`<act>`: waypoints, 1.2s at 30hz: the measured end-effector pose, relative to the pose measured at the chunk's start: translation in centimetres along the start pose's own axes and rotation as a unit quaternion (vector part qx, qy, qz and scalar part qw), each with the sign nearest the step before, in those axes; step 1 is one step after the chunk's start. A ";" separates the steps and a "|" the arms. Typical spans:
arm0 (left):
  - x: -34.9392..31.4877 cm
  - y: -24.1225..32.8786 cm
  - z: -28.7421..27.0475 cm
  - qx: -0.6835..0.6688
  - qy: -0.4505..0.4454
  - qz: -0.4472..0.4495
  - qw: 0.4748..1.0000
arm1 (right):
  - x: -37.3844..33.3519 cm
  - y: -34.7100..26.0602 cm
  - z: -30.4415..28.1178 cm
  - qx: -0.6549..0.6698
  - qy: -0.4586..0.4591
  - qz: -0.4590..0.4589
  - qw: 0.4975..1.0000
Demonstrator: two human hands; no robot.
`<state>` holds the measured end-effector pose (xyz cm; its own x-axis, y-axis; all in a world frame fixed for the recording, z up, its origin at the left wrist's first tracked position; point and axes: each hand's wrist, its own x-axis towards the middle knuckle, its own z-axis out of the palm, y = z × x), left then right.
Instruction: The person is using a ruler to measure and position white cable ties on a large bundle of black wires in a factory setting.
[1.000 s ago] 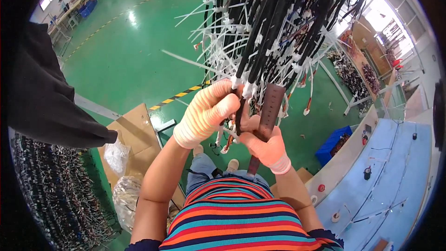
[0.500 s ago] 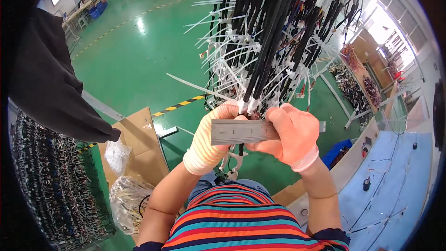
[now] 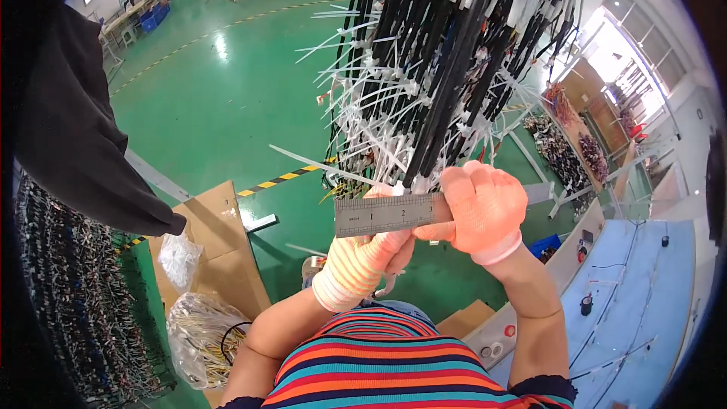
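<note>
In my gloved right hand (image 3: 488, 208) is a steel ruler (image 3: 386, 216), pinched near its right end. It lies roughly level across the lower end of a black-sleeved wire harness (image 3: 435, 140). My left hand (image 3: 356, 269), in a striped glove, closes around that harness just below and behind the ruler. The ruler hides part of its fingers and the wires there. Many similar harnesses hang in a dense bunch above my hands, with white cable ties (image 3: 356, 117) whose long tails stick out sideways.
At left hangs a dark cloth (image 3: 83, 129) over rows of wire harnesses (image 3: 76, 303). Cardboard (image 3: 216, 235) holds a white plastic bag (image 3: 180, 261) and a clear bag of wires (image 3: 201, 333). A blue board (image 3: 628, 288) stands at right. People are at the far left.
My left hand has shifted down and right, now lower behind the ruler. The ruler has moved slightly left in view, still in my right hand.
</note>
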<state>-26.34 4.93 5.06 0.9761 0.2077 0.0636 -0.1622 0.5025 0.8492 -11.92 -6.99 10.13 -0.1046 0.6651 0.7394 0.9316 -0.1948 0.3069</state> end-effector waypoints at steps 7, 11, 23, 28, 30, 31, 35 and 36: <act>-0.1 0.1 2.9 -0.063 0.086 -0.007 0.994 | -0.3 0.6 0.8 0.100 0.027 0.018 0.994; 0.0 -0.3 1.6 0.048 0.045 0.021 0.998 | -1.6 1.7 0.4 0.278 -0.049 0.077 0.956; 0.1 1.3 0.7 -0.096 -0.024 -0.045 0.994 | -0.9 -0.1 1.5 0.299 -0.014 0.030 0.954; -0.2 0.5 0.4 -0.157 -0.061 -0.035 0.985 | -0.9 -0.6 2.0 0.256 0.041 0.040 0.965; -0.1 0.1 0.1 -0.183 -0.109 -0.051 0.976 | -0.9 -0.4 1.3 0.201 0.021 0.030 0.979; -0.2 0.3 0.4 -0.182 -0.109 -0.050 0.976 | -0.9 -0.4 1.7 0.153 0.063 0.020 0.986; -0.2 0.8 1.5 -0.197 -0.055 -0.115 0.972 | -1.2 -0.3 1.6 0.142 0.050 0.039 0.988; -0.3 0.6 1.4 -0.196 -0.055 -0.118 0.972 | -1.0 -0.4 1.6 0.147 0.052 0.045 0.987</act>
<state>-26.52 4.02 6.29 0.9988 -0.0330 -0.0352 0.0474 0.8107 0.5835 -11.65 -6.47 8.29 -0.0383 0.5736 0.8183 0.9978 -0.0224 0.0624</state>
